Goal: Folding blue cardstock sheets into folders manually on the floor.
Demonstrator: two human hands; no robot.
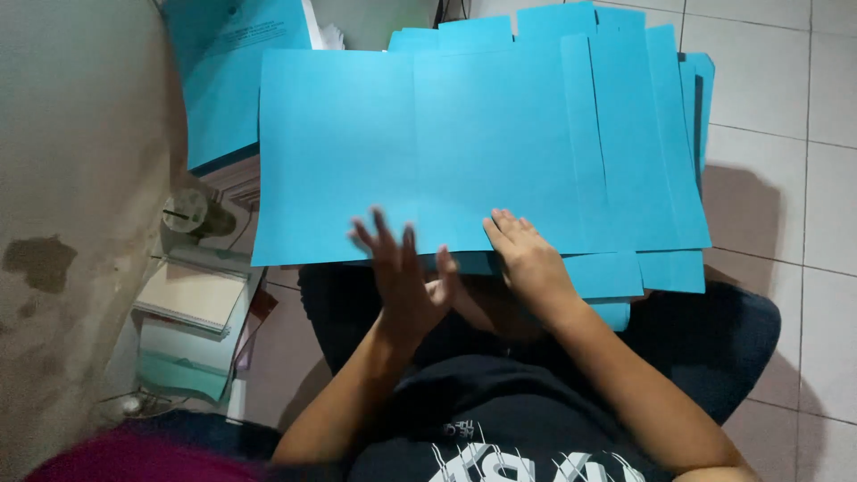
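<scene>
A large bright blue card sheet (428, 152) with fold lines lies spread over a stack of similar blue sheets (661, 161) resting on my lap. My left hand (402, 277) hovers at the sheet's near edge, fingers spread and blurred, holding nothing. My right hand (527, 259) lies flat, palm down, on the near edge of the sheets, pressing them. The lower sheets stick out at the right and along the far edge.
Another pile of blue sheets (232, 80) sits at the far left over paper stacks. A tape roll (189, 212), notebooks (192, 295) and folders (183, 370) lie along the stained wall (71, 178) at left. Tiled floor (777, 89) extends to the right.
</scene>
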